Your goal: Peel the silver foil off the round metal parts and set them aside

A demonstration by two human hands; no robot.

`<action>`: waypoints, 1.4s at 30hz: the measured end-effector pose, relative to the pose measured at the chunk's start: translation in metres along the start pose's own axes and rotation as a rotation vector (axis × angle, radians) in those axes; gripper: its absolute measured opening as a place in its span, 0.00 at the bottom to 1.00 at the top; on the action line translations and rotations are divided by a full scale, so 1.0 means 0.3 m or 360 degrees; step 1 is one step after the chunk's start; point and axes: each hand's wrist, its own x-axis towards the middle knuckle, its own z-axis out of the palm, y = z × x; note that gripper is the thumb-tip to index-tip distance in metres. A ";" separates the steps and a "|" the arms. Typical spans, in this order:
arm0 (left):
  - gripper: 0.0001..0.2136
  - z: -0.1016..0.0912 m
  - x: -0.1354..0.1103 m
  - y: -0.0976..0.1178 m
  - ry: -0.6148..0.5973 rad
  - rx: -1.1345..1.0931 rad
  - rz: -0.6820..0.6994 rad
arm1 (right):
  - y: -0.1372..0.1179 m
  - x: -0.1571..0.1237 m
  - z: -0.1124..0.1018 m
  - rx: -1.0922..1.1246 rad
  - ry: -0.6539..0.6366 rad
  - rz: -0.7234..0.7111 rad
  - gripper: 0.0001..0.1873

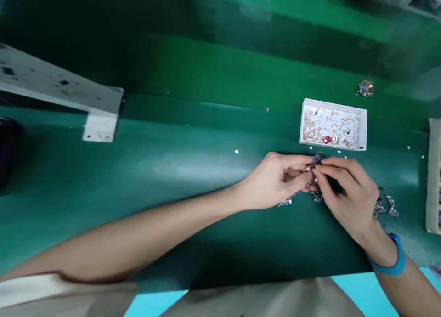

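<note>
My left hand (280, 179) and my right hand (346, 193) meet over the green table (193, 170), fingertips pinched together on one small dark part with a red tip (314, 164). Several more small dark metallic parts (386, 206) lie scattered under and to the right of my hands. Just beyond my fingers stands a white tray (302, 124) filled with tiny white and tan scraps and one red piece. A blue band is on my right wrist.
A white metal bracket (99, 110) juts over the table at the left. One small brownish component (365, 88) lies beyond the tray. A pale tray edge (433, 174) shows at the right. White crumbs dot the green surface.
</note>
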 end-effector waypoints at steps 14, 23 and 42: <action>0.12 0.007 0.011 0.004 0.0113 -0.0078 -0.0007 | -0.026 0.006 0.001 0.0140 -0.0102 0.0091 0.06; 0.11 0.010 -0.005 0.006 0.0167 0.0490 0.0150 | -0.012 0.023 -0.038 0.0309 -0.0136 0.0366 0.07; 0.17 0.013 -0.001 0.000 0.0270 0.0305 0.0073 | -0.022 -0.008 -0.011 0.0566 -0.0215 0.0682 0.09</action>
